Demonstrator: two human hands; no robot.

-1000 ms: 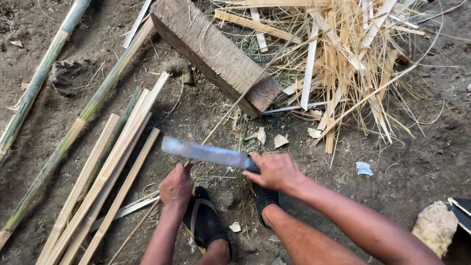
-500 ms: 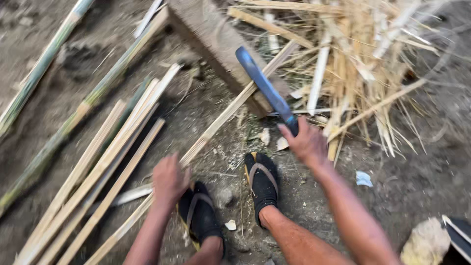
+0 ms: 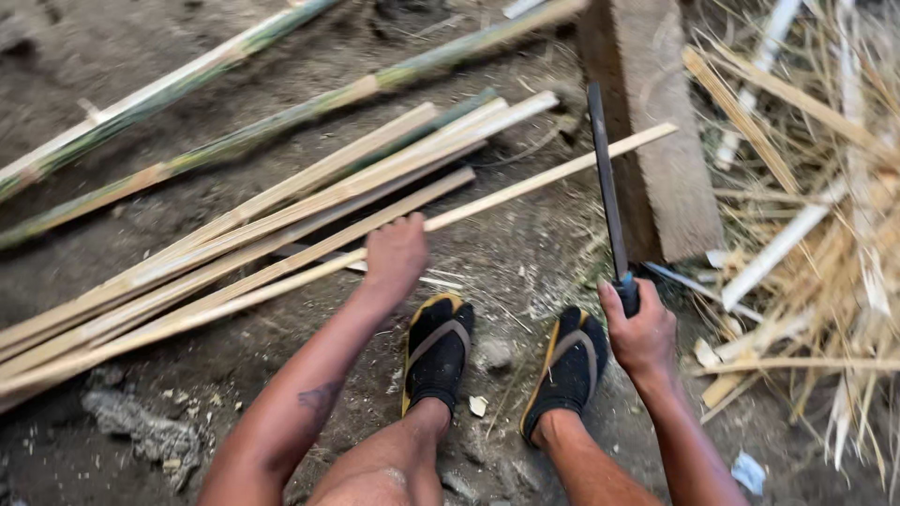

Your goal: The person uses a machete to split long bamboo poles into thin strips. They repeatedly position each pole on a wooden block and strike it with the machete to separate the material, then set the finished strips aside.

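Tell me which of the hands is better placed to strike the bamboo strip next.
The right hand: it grips the long knife, blade raised edge-on above the wooden block. The left hand is clamped on the bamboo strip, whose far end lies across that block, so it probably steadies.

Knife (image 3: 605,178): dull grey metal blade, matt, dark handle in right hand (image 3: 640,330). Strip (image 3: 525,186) under left hand (image 3: 395,255): pale split bamboo, smooth, dry. Poles (image 3: 234,141): green bamboo skin, slight sheen. Block (image 3: 661,141): rough weathered wood, coarse grain. Shavings (image 3: 825,234): dry, fibrous, straw-coloured. Ground (image 3: 187,56): bare earth, matt, gritty. Sandals (image 3: 436,351): black cloth straps, yellow-edged soles.
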